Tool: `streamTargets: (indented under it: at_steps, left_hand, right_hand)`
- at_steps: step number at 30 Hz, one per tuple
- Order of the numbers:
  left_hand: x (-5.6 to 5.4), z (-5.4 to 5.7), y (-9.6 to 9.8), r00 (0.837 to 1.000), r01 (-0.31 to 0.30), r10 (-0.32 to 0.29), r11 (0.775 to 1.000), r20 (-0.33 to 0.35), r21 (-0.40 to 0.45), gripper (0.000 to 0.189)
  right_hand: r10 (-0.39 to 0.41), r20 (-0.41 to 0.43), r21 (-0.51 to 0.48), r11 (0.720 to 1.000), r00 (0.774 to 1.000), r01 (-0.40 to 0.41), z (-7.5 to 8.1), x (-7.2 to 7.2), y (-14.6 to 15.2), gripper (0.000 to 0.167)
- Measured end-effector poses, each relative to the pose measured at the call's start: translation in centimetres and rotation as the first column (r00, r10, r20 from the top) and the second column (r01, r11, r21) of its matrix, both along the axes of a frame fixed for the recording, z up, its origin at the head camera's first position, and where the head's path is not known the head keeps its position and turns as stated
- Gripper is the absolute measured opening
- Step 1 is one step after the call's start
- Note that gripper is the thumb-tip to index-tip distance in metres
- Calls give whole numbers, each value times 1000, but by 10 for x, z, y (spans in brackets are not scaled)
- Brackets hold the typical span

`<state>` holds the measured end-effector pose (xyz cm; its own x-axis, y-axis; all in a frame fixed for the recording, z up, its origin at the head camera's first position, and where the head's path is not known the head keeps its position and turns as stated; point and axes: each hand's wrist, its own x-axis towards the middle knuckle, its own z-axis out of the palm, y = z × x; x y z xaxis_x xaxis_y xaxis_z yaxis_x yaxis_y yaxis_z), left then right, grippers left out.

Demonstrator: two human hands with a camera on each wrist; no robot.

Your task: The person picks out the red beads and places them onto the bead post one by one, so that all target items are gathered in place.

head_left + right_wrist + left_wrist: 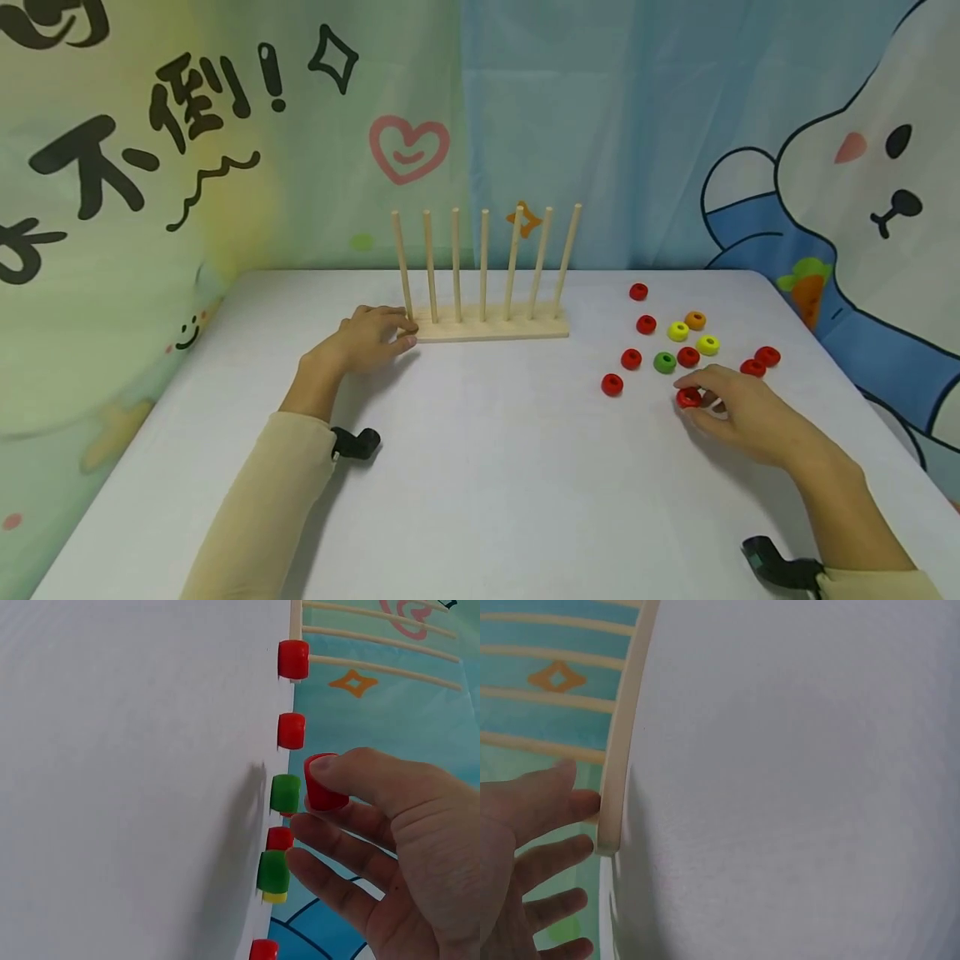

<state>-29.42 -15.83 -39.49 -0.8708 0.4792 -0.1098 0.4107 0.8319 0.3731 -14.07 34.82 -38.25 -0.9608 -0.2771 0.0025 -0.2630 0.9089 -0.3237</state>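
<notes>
A wooden peg rack (491, 331) with several upright pegs stands toward the back of the table. My left hand (365, 340) grips the left end of its base with thumb and fingertips; the base end (612, 817) shows beside those fingers in the left wrist view. Over on the right, my right hand (753, 417) pinches a red bead (687, 398) between thumb and index finger. In the right wrist view this red bead (327, 784) appears raised off the table, the other fingers spread loosely below. No bead is visible on the pegs.
Loose beads lie around the right hand: several red ones (612, 384), a green bead (664, 362), two yellow beads (707, 345) and an orange bead (695, 320). A printed curtain (555, 108) hangs behind the white table (487, 475).
</notes>
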Motion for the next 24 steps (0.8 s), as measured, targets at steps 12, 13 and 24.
streamTargets:
  at_steps: [12,13,24]
  left_hand:
    - [-3,-1,2,1000,13,-11,997,-27,69,30]
    - [-3,-1,2,999,16,-13,996,-33,85,29]
    - [-11,-12,-2,997,-15,27,983,-68,182,18]
  right_hand:
    - [72,-126,-120,989,989,-87,9,-15,-18,40]
    - [75,-130,-130,987,989,-92,9,-16,-20,40]
    - [125,-131,-169,975,983,-146,9,-29,-44,40]
